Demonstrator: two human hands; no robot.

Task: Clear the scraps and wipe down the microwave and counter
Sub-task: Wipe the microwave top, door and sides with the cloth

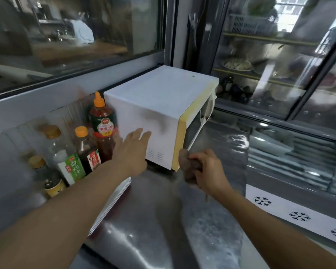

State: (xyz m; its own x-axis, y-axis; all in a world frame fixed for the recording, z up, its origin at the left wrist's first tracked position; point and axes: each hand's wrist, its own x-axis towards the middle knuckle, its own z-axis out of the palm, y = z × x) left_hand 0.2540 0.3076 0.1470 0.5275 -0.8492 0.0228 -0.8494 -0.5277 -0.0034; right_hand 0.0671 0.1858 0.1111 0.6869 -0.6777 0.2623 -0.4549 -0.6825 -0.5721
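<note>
In the head view, the white microwave (pixel 159 105) is seen on the steel counter (pixel 163 220), its front turned away and hidden. The left hand (pixel 132 152) is laid open and flat against its side. A brownish cloth (pixel 188 167), partly covered and blurred, is gripped by the closed right hand (pixel 208 169). Sauce bottles (pixel 103 125) are smeared by motion.

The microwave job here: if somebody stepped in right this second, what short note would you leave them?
Left hand: open, flat against the side of the white microwave.
Right hand: closed around a dark cloth at the microwave's front lower corner.
Sauce bottles stand left of the microwave; white plates lie on the steel counter.
Done: hard to judge; the counter looks streaked and the microwave's side has grey smudges.
Left: wipe the microwave and counter. No scraps are visible.
</note>
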